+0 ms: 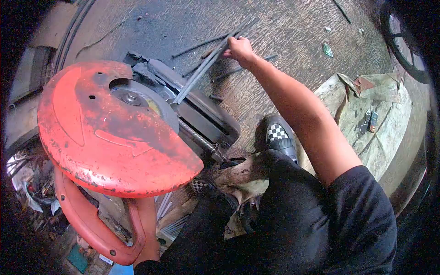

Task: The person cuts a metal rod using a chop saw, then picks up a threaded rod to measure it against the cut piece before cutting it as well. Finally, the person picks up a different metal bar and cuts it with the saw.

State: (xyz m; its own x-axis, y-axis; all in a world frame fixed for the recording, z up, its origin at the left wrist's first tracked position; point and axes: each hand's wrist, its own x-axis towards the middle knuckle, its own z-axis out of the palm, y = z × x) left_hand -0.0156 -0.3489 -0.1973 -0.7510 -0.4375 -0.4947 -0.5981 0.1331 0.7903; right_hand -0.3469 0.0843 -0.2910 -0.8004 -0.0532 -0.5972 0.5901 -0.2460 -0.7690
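The right hand [240, 49] is clenching the far end of the thin metal rods [201, 73], which are lying across the saw [114, 137] bed. I am judging them stiff, light and slightly springy, so a hold nearer the blade seems steadier. The left hand [147, 247] is gripping the handle [91, 229].

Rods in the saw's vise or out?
In: the rods run from the right hand into the vise beside the blade. Left hand holds the handle.

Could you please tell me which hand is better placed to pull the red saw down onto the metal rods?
Probably the left: the left hand grips the curved red saw handle, while the right hand is stretched out holding the thin dark metal rods.
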